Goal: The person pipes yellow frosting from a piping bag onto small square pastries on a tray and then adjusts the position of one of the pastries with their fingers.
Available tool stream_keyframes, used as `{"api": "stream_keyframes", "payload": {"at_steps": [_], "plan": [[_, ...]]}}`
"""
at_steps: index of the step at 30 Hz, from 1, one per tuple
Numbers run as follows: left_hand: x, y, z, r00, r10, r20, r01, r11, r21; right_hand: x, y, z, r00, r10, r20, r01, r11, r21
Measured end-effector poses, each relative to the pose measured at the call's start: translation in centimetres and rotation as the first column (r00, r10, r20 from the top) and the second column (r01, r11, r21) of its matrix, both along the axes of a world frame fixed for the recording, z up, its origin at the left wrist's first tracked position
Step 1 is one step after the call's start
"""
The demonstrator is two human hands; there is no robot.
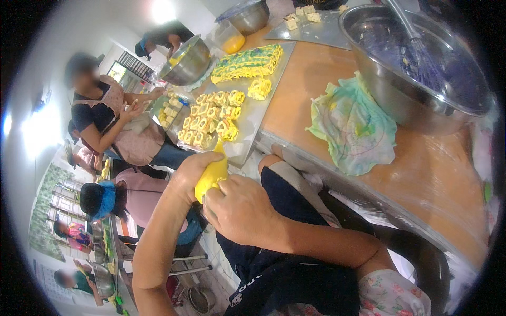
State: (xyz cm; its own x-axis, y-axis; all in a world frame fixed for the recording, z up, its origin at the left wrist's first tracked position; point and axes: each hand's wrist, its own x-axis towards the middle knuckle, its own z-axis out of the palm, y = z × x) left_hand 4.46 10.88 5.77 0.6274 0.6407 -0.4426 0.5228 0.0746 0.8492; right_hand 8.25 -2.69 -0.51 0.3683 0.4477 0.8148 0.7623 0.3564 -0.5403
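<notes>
Both of my hands hold a piping bag filled with yellow icing (211, 177). My left hand (199, 170) wraps round it near the tip, and my right hand (241, 209) grips its gathered lower end. The bag's tip points at small square cakes (203, 118) with yellow piped edges, set in rows on a metal tray (247, 126). Whether the tip touches a cake I cannot tell. Farther back on the tray lies a slab of cakes (249, 63) piped in green and yellow, with a single yellow-iced cake (259, 88) beside it.
A stained cloth (354, 126) lies on the wooden table (312, 83), beside a large steel bowl (419, 91) holding a whisk (421, 59) and purple residue. Another steel bowl (187, 63) stands beyond the tray. A person in an apron (130, 134) stands across; several others work behind.
</notes>
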Motion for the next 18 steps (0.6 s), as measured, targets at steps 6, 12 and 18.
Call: {"api": "stream_keyframes", "payload": {"at_steps": [6, 12, 18], "plan": [[-0.8, -1.2, 1.8, 0.991, 0.107, 0.078, -0.120, 0.974, 0.190, 0.2, 0.3, 0.2, 0.997, -0.004, 0.083, -0.005, 0.994, 0.106], [-3.1, -2.6, 2.4, 0.928, 0.120, 0.354, -0.167, 0.980, 0.104, 0.3, -0.5, -0.2, 0.987, 0.028, 0.156, -0.058, 0.979, 0.193], [-5.7, -3.8, 1.5, 0.818, 0.205, 0.537, -0.239, 0.971, -0.006, 0.4, -1.6, -0.7, 0.987, 0.118, 0.112, -0.143, 0.956, 0.257]]}}
